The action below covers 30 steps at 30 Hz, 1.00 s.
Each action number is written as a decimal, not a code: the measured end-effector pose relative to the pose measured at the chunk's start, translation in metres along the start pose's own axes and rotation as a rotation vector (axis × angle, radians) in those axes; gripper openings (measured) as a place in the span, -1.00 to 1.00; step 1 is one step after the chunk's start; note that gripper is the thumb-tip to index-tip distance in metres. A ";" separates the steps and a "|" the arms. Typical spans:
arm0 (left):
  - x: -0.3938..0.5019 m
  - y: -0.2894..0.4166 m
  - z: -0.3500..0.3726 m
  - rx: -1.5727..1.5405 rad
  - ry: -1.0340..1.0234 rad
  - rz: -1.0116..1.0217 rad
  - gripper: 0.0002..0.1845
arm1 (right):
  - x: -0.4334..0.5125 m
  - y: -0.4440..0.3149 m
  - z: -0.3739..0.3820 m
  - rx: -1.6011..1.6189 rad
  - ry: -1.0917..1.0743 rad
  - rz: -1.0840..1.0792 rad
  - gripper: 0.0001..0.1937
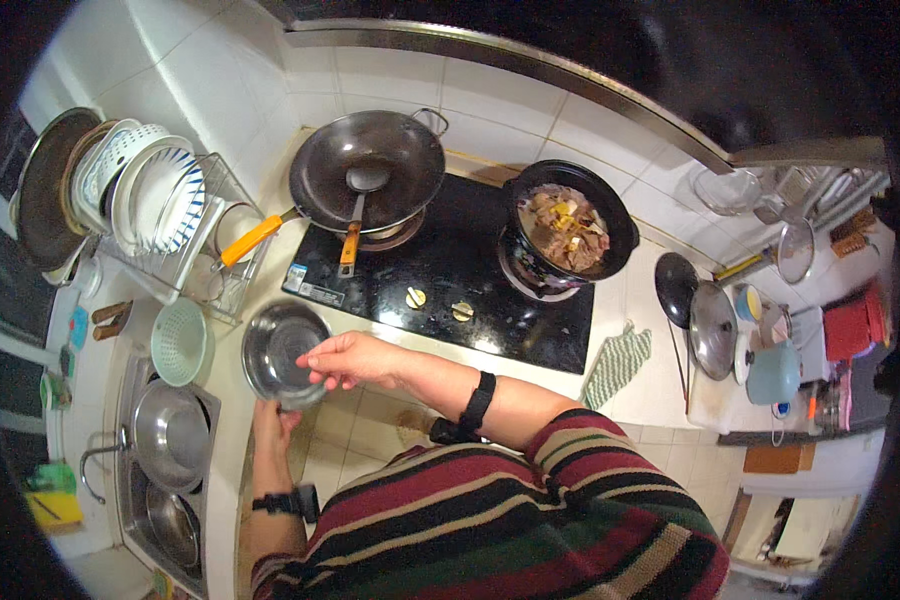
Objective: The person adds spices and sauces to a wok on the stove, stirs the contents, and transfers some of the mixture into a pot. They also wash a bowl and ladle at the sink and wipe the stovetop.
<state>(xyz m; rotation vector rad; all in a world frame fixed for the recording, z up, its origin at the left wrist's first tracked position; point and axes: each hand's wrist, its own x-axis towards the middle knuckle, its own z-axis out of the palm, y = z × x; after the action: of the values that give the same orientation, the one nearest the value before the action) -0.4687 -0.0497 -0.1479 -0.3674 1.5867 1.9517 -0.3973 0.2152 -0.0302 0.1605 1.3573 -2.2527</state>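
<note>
A shiny stainless-steel bowl is at the counter's front edge, left of the cooktop. My left hand grips its near rim from below. Over the bowl's right side hangs my right hand, fingers bent and close together; whether anything small is between them cannot be made out. No contents show in the visible part of the bowl. On the right burner stands a black pot holding pieces of meat with yellowish slices on top. A dark wok with a ladle in it rests on the left burner.
The black glass cooktop has two knobs facing me. The wok's orange handle juts left towards a dish rack. A green colander stands beside the sink. Rightward lie a striped cloth and pot lids.
</note>
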 end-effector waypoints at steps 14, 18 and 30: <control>-0.236 -0.059 -0.202 -0.478 0.563 0.110 -0.65 | 0.132 0.032 0.133 -0.641 -0.063 0.041 -0.58; -0.264 -0.058 -0.289 -0.556 0.715 0.149 -0.60 | 0.208 0.036 0.221 -0.812 -0.243 -0.124 -0.65; -0.244 0.036 -0.542 -0.711 0.875 0.350 -0.56 | 0.561 0.177 0.441 -1.899 -0.310 -0.410 -0.60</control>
<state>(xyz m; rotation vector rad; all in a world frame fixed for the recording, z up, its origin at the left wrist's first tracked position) -0.3790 -0.6375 -0.1193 -1.4752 1.3912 2.8275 -0.7329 -0.4285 -0.1470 -1.0702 2.7032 -0.3199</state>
